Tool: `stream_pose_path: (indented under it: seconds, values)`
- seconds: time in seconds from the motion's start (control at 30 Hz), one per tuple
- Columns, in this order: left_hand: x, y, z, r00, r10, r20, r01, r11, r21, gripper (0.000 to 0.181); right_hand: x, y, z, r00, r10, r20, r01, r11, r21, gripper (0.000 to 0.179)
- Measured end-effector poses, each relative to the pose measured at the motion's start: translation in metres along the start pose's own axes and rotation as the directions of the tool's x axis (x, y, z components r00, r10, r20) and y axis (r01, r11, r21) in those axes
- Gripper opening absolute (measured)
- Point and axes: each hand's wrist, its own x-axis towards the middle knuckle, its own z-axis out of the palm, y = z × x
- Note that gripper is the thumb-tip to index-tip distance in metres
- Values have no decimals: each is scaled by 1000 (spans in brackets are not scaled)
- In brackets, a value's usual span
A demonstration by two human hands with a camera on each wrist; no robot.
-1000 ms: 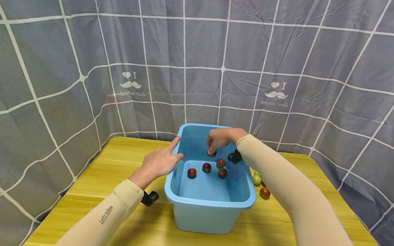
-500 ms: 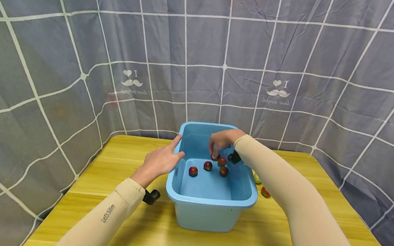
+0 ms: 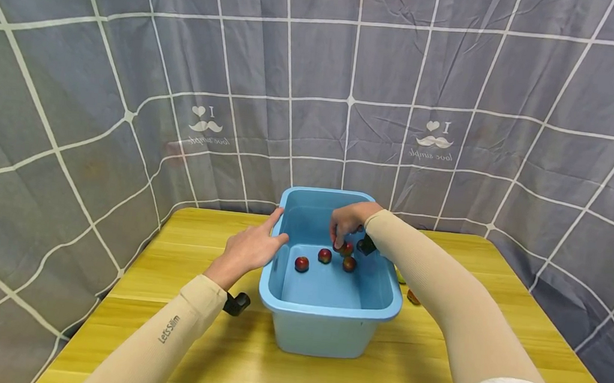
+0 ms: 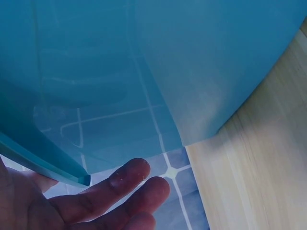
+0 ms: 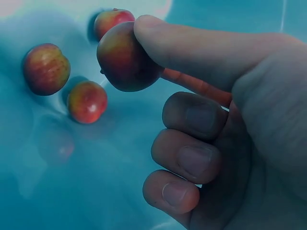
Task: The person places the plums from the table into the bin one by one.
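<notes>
My left hand [image 3: 250,250] holds the left rim of a blue plastic tub [image 3: 330,311]. Its thumb crosses to the inside, while the left wrist view shows fingers [image 4: 112,184] extended below the rim on the outer side. Inside the tub, my right hand [image 3: 349,219] pinches a small red apple [image 5: 122,62] between thumb and index finger; the other fingers curl in towards the palm. Several more red-and-yellow apples lie on the tub floor, among them a left one [image 3: 302,264], a middle one [image 3: 325,255] and one nearer the right wall [image 3: 349,264].
To the right of the tub, a red fruit [image 3: 413,297] and a green one [image 3: 400,277] show on the wooden table [image 3: 191,351], partly covered by the right arm. A grey curtain [image 3: 322,66] with white lines hangs behind and around the table.
The right hand, with its apple, has moved slightly right and down, over to the apples on the tub's right side. The left hand stays on the rim.
</notes>
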Motion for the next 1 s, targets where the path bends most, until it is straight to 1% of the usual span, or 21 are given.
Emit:
stream_pose_path:
  seconds: [0.37,0.5,0.67,0.87,1.0]
  values:
    - [-2,1,1,1000,2,-5,-2,1000,1,73,-1,-2,2,1000,11,6,-11,999,34,6]
    - [-4,0,1,1000,1,-3,-1,1000,4,73,-4,-4,1,1000,-13,-14,13,1000,22,12]
    - [-4,-1,0,1000,0,-4,0,1000,2,73,-16,-5,-5,996,-60,-62,61,998,14,26]
    - [-2,-1,0,1000,4,-5,-4,1000,-7,73,-37,-6,-13,991,-86,-102,91,995,45,18]
    - [-2,0,-1,1000,4,-3,-4,1000,-8,73,-50,-6,-16,983,-138,-124,141,990,16,15]
